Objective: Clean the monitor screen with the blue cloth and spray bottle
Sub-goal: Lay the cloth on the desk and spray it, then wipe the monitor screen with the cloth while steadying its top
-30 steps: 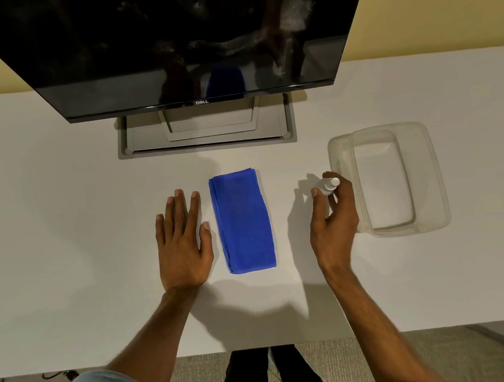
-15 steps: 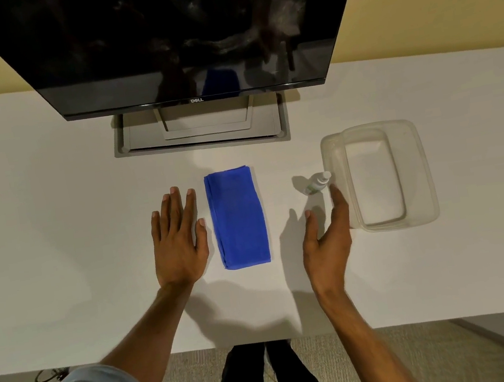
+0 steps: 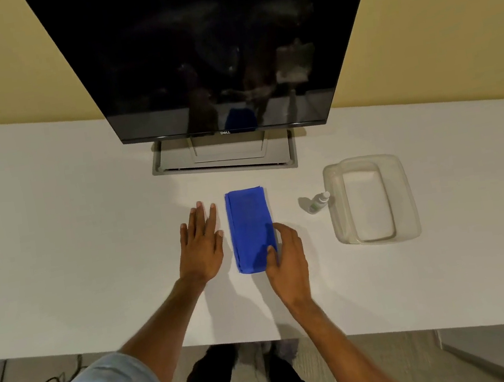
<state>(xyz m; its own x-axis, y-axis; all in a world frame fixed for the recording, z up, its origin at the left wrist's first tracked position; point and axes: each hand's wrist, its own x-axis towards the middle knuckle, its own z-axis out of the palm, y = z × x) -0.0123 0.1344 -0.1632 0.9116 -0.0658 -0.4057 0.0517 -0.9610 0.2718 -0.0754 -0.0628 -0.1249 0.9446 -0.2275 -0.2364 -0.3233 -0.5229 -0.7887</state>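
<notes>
A folded blue cloth (image 3: 249, 223) lies flat on the white desk (image 3: 90, 246), in front of the dark monitor (image 3: 209, 54). My right hand (image 3: 286, 257) rests at the cloth's near right corner, thumb on top of the fabric and fingers along its right edge. My left hand (image 3: 202, 246) lies flat on the desk just left of the cloth, fingers spread and holding nothing. A small white spray bottle (image 3: 318, 202) stands alone to the right of the cloth, beside a clear container.
A clear plastic container (image 3: 403, 202) sits on the desk right of the bottle. The monitor's grey stand base (image 3: 223, 159) is behind the cloth. The desk's front edge runs near my body, with a cable on the floor at lower left.
My right hand let go of the spray bottle, which now stands by itself, and moved left onto the cloth's right edge. My left hand stayed flat. The view tilted up.
</notes>
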